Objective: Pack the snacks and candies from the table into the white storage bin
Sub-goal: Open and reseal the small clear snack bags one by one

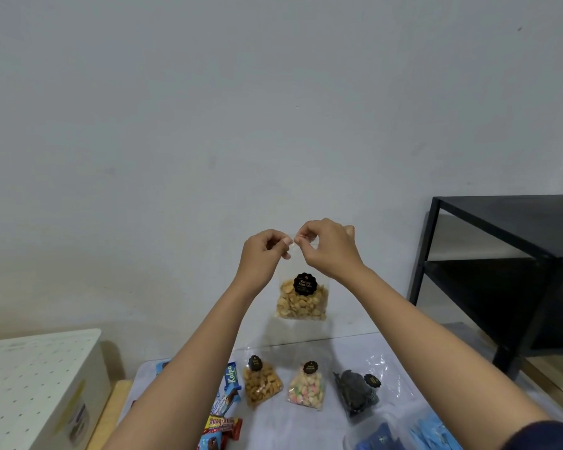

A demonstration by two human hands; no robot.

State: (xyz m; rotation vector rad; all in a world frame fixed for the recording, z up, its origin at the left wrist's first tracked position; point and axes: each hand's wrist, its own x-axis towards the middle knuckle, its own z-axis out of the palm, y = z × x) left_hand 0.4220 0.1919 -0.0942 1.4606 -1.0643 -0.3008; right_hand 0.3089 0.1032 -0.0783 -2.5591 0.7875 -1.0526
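I hold a clear bag of pale nuts (302,302) with a black round label up in the air in front of the wall. My left hand (263,254) and my right hand (329,246) both pinch its top edge, close together. Below on the table (316,427) lie a bag of golden snacks (261,386), a bag of pastel candies (307,389) and a bag of dark snacks (355,394). Wrapped bars (229,389) and small red and blue packets (221,430) lie by my left forearm. The white storage bin (36,388) stands at the left with its dotted lid on.
A black metal shelf (507,271) stands at the right beside the table. Blue packets (403,433) under clear plastic lie at the table's front right. A plain grey wall fills the background.
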